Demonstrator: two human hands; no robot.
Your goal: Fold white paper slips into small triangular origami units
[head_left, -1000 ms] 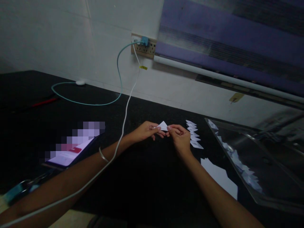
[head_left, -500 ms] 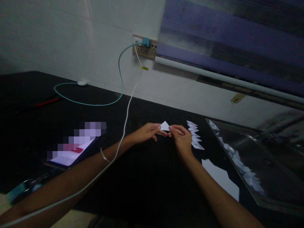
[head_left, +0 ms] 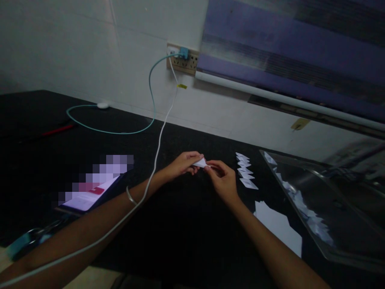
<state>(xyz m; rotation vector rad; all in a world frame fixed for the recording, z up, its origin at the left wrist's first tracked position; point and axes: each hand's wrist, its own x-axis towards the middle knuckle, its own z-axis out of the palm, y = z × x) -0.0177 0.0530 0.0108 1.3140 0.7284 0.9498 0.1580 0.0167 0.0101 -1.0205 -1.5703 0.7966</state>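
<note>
Between my two hands is a small piece of folded white paper [head_left: 199,163], held above the black countertop [head_left: 186,224]. My left hand [head_left: 185,163] pinches its left side, thumb on top. The fingertips of my right hand [head_left: 223,175] close on its right end. To the right of my right hand, several folded paper pieces [head_left: 246,171] lie in an overlapping row. Nearer to me, beside my right forearm, is a stack of white paper sheets [head_left: 279,228].
More folded pieces [head_left: 300,204] line the rim of a metal sink [head_left: 339,192] at right. A lit phone [head_left: 93,192] and keys [head_left: 33,237] lie at left. A white cable [head_left: 159,148] crosses my left forearm from a wall socket [head_left: 182,60]; a teal cable [head_left: 120,133] loops behind.
The folded paper has tilted and shifted slightly left, so less of its triangle shows. My right hand has moved left with it, away from the row of folded pieces.
</note>
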